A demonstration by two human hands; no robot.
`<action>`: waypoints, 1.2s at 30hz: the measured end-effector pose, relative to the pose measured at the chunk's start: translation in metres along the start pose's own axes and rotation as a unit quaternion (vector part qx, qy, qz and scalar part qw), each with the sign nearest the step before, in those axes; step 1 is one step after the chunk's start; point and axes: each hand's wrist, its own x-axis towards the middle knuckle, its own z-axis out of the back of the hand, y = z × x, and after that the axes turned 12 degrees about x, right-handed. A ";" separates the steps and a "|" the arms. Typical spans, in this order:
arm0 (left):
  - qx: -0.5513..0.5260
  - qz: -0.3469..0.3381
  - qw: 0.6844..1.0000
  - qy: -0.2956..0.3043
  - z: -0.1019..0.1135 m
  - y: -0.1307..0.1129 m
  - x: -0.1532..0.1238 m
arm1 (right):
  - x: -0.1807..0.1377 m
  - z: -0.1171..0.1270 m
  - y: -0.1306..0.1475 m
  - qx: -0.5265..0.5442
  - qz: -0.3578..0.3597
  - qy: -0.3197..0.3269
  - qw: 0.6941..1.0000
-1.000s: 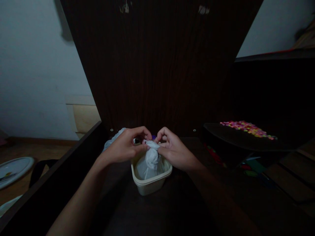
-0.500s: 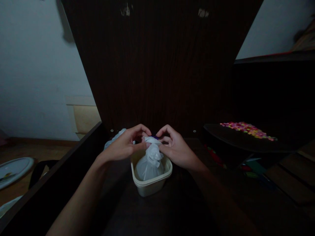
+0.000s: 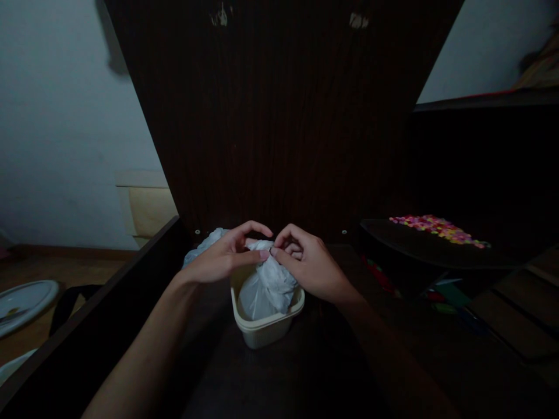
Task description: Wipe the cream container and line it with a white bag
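Note:
A white plastic bag (image 3: 273, 282) bunches up out of a cream plastic tub (image 3: 267, 334) on the dark wooden surface. What the bag contains is hidden. My left hand (image 3: 233, 253) is at the bag's gathered top from the left, its thumb against the plastic and its index finger arched above. From the right, my right hand (image 3: 308, 259) pinches the twisted neck between thumb and fingers. The two thumbs nearly meet over the bag. Another crumpled pale plastic bag (image 3: 204, 245) lies behind my left wrist.
A tall dark wooden panel (image 3: 279, 128) rises right behind the tub. Along the left runs a raised wooden edge (image 3: 96, 308). Small colourful pieces (image 3: 439, 228) lie on a dark curved shelf (image 3: 419, 247) at right. A white oval dish (image 3: 28, 305) sits lower left.
The bag's gathered top has loosened and spread to the right over the tub. A dark purple bit between the fingertips no longer shows. My hands have shifted only slightly.

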 end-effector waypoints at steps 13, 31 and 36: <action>0.129 -0.057 0.986 -0.084 -0.002 0.001 0.005 | -0.004 0.000 0.007 -0.168 0.115 0.047 0.978; 0.246 -0.100 0.964 -0.012 -0.002 0.002 0.001 | 0.000 0.004 0.008 -0.071 0.068 -0.003 0.995; 0.121 -0.074 0.989 -0.033 -0.009 0.005 0.003 | 0.000 0.003 0.011 -0.063 0.069 -0.019 0.995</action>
